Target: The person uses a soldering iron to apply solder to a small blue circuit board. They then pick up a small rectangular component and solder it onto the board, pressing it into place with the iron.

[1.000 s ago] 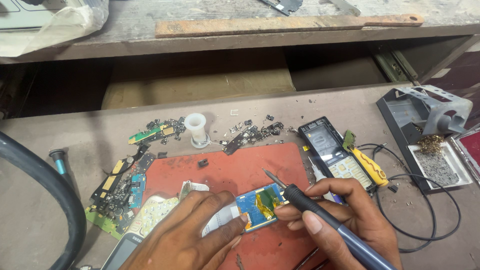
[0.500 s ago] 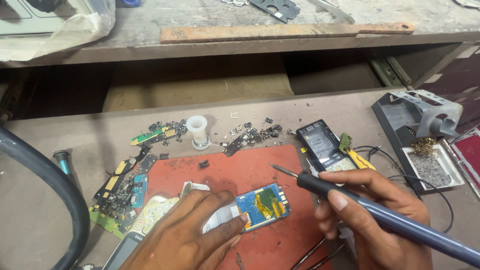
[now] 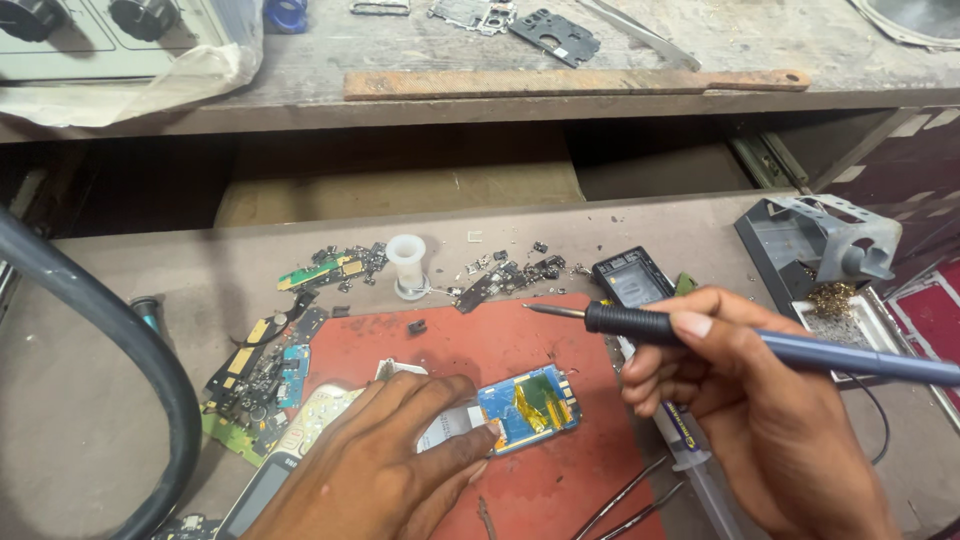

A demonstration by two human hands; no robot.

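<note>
Red mat [image 3: 560, 345] bears circuit board [image 3: 528, 405] under left hand [image 3: 385, 470]; right hand [image 3: 760, 420] grips soldering iron [image 3: 700, 335].

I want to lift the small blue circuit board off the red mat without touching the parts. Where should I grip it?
Pinch the circuit board by its two long edges, coming from its free right end: the left hand presses its left end, and yellow tape covers its top.

Bare red mat [image 3: 480, 340] lies open between the scattered parts [image 3: 500, 275] and circuit board [image 3: 530, 405].
</note>
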